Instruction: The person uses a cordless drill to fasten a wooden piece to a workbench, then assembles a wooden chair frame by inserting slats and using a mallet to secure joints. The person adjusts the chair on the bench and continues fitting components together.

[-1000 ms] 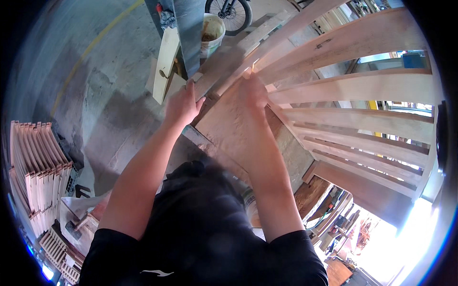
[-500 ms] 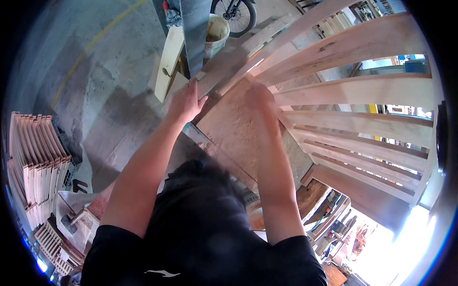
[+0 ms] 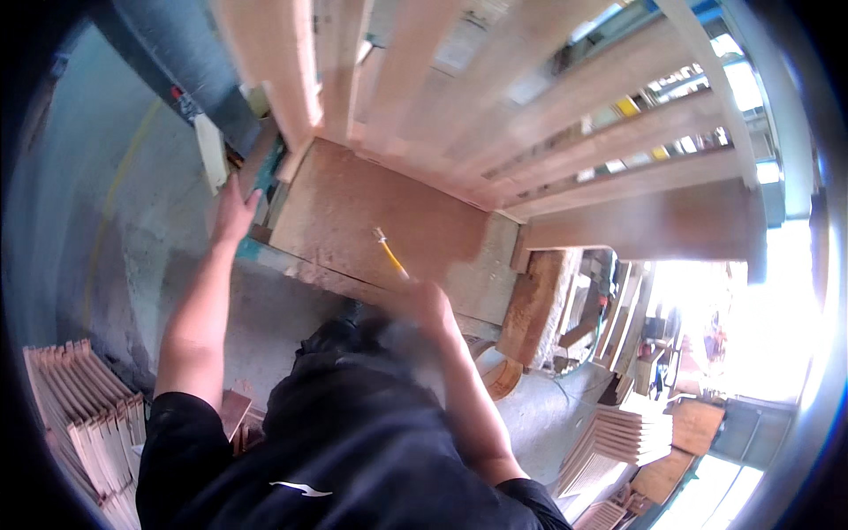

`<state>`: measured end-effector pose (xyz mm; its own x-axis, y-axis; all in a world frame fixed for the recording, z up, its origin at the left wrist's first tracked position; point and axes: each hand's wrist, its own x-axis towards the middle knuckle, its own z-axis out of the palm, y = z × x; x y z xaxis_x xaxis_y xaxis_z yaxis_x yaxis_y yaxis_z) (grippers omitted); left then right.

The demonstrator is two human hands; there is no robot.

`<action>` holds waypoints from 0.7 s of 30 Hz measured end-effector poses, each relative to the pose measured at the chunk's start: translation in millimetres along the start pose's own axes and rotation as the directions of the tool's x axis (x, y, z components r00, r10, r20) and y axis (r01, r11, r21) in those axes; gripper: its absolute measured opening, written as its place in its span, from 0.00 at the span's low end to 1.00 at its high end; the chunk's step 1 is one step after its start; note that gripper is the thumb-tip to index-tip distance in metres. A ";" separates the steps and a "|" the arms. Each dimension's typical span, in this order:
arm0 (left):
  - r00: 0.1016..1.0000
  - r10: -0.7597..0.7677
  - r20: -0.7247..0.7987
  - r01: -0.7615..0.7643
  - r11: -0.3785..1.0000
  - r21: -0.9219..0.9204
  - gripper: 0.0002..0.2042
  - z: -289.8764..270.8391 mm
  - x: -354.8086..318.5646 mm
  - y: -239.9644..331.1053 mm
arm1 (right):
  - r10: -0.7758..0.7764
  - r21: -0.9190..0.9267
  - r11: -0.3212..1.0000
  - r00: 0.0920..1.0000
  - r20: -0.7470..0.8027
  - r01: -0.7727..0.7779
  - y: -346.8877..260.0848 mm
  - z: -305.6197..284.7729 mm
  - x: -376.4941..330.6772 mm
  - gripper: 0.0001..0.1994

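My left hand [image 3: 231, 215] is closed on the near end of a brown wooden bar [image 3: 259, 152], with the thumb on its right side. My right hand [image 3: 426, 307], slightly blurred, grips a slim yellow tool [image 3: 392, 258] with a small metal end; its exact kind is unclear. That tool points away from me over a dusty wooden board [image 3: 353, 199] on the workbench. Beyond the board rises a large slatted wooden frame [image 3: 609, 132], its slats partly smeared by motion.
A dark metal post [image 3: 181, 75] stands at the far left, a pale board [image 3: 210, 152] beside it. Stacked wooden pieces lie at the lower left [image 3: 88, 424] and lower right [image 3: 623, 437]. A thick wooden block [image 3: 536, 309] sits at the bench's right end.
My right hand has come back from the slatted frame toward my body, and the yellow tool now shows in it. The view has turned; my left hand stays on the bar.
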<state>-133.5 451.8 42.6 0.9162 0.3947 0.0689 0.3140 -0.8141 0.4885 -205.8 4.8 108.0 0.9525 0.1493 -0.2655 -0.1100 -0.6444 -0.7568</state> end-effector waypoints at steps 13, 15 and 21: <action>0.833 0.522 -0.183 -0.551 0.810 -0.199 0.31 45.2 -20.0 110.6 | 0.395 0.138 0.917 0.812 -0.429 -0.373 7.6 -107.0 -69.2 0.27; 0.909 0.399 0.124 -0.216 0.703 -0.678 0.29 106.5 -14.4 135.9 | 0.349 0.167 0.937 0.792 -0.500 -0.307 -17.9 -134.3 -57.6 0.35; 0.664 0.224 0.714 0.743 -0.093 -0.662 0.21 150.4 4.1 271.3 | 0.190 0.256 0.967 0.646 -0.739 0.008 -109.6 -201.8 -29.2 0.20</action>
<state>-7.2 168.5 44.6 0.8560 -0.2241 -0.4659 0.4872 0.6510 0.5821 -164.2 -80.3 319.2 0.8045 -0.5805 0.1260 -0.1711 -0.4296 -0.8867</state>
